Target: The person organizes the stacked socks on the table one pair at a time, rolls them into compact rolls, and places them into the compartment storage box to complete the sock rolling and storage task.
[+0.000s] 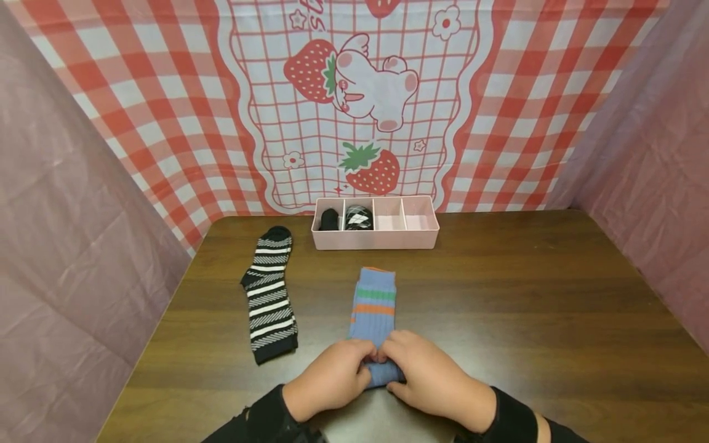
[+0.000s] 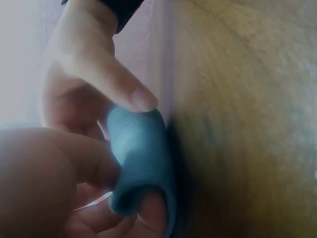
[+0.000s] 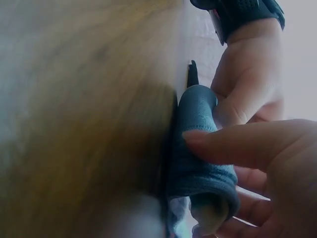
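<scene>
On table (image 1: 532,295) | hands (image 1: 332,376) (image 1: 434,380) grip part-rolled blue sock (image 1: 374,323) | hollow end (image 2: 126,199): wrist views only

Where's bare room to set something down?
Biggest: table right of the blue sock and right hand, out to the right edge. Narrower: between striped sock and blue sock. Also bare: pink tray, two right compartments.
Crowded: front centre, where left hand and right hand hold the blue sock; tray's two left compartments, occupied.

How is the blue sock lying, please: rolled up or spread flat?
Partly rolled: the blue sock curls into a tube between the left hand and right hand, while its striped far part lies flat.
</scene>
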Motion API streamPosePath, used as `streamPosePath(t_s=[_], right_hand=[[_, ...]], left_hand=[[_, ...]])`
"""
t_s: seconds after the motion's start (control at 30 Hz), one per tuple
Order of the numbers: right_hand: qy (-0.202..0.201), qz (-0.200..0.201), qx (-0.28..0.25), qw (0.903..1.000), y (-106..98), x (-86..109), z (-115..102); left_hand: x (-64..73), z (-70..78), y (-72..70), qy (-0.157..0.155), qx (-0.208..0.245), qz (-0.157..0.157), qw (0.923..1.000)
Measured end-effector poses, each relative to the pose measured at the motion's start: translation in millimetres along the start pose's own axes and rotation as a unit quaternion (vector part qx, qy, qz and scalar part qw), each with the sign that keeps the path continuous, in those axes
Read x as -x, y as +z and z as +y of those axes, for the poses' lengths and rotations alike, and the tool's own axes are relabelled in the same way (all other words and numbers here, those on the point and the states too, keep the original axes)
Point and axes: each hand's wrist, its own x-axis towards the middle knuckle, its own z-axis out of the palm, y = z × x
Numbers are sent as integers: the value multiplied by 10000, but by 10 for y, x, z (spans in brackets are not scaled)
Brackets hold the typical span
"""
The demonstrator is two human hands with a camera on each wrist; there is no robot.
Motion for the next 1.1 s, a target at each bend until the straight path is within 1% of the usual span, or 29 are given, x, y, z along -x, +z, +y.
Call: streamPosePath(t_s=[0.1, 0.2, 0.3, 0.4, 0.5, 0.6, 0.67, 0.73, 0.83, 0.9, 1.1], right_hand=[[-67, 65, 397, 9992, 2, 4, -45], [-35, 195, 730, 9971, 3, 22, -90], [74, 238, 779, 9967, 2, 28, -118], [236, 190, 548, 9980, 2, 27, -123], [370, 126, 274, 9989, 6, 30, -112], [505, 51, 128, 9986, 17, 31, -92], [625, -22, 31, 9980, 23, 25, -78], [764, -121, -100, 9970, 24, 16, -63], [1002, -235, -415, 9938, 17, 5, -44], [1139, -273, -618, 9912, 13, 0, -35], [1353, -237, -958, 9859, 4, -2, -8]], left_hand=[[-1, -5, -10, -103, 187, -48, 9998], [-13, 2, -15, -265, 357, -138, 9989], [-19, 8, -22, -372, 369, -194, 9984], [-15, 16, -30, -306, 158, -130, 9993], [-3, 22, -39, -102, -220, 75, 9997], [11, 28, -62, 129, -649, 321, 9973], [22, 31, -82, 252, -835, 380, 9955], [30, 34, -101, 332, -883, 318, 9950], [29, 37, -110, 399, -832, 99, 9957], [25, 37, -102, 436, -829, 29, 9956], [9, 37, -57, 568, -968, 181, 9935]])
